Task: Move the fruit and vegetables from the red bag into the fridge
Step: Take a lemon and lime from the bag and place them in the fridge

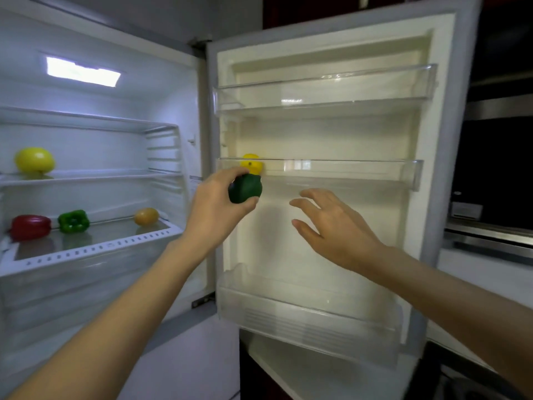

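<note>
My left hand [215, 207] grips a dark green round fruit [245, 188] just in front of the left end of the middle door shelf [346, 168]. A yellow lemon [251, 163] sits in that shelf, right behind the green fruit. To the right, my right hand [331, 226] hovers with its fingers spread and holds nothing. Inside the fridge, a yellow fruit [34, 160] lies on the middle shelf. A red pepper [30, 226], a green pepper [73, 221] and an orange-yellow fruit [146, 216] lie on the lower shelf. The red bag is out of sight.
The fridge door [444, 140] stands wide open on the right with an upper bin [326, 90] and a lower bin [311, 321]. A counter with a dark oven [496, 174] lies beyond the door.
</note>
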A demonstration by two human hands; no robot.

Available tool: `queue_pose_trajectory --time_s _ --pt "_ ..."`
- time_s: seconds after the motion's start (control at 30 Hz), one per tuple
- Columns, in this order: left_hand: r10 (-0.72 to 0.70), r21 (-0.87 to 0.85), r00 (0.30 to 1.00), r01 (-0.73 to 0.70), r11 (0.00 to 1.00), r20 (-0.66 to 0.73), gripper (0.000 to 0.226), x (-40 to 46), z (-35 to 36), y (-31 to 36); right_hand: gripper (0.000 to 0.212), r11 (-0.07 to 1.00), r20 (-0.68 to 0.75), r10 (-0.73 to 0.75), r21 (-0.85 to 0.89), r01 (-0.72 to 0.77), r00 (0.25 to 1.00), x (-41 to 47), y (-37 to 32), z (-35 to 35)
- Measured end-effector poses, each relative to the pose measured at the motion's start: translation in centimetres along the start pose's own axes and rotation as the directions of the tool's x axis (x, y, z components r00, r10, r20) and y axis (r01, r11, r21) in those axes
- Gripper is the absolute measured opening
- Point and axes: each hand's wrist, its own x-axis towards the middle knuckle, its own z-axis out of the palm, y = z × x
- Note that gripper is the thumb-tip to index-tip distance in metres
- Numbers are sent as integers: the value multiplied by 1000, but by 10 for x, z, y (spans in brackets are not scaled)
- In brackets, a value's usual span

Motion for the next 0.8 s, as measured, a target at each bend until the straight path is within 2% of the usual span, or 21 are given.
queue_pose_trajectory --time_s 0.13,0.3,0.43,0.53,0.63,0.73,0.8 --pt "109 -14 994 -109 994 5 48 31 -2 17 43 998 -35 35 -53 -37 999 -8 11 -30" --pt "253 9 961 -256 967 114 46 89 5 17 44 994 -72 55 -92 -62 996 -3 18 -54" --pt "353 118 879 -407 906 322 44 127 16 13 45 991 -94 49 -119 -60 994 7 21 -60" --pt "323 180 808 -458 871 493 47 146 24 5 44 991 -109 47 -119 -60 993 15 22 -61" --pt "259 197 760 -450 871 596 46 159 32 -3 44 989 -111 60 -126 -74 992 17 24 -57" --pt "183 91 735 -316 944 653 45 168 41 -6 43 987 -124 79 -129 -94 989 17 25 -48" --pt "159 60 701 -278 959 695 45 174 48 -7 42 984 -152 77 -146 -99 985 17 26 -43"
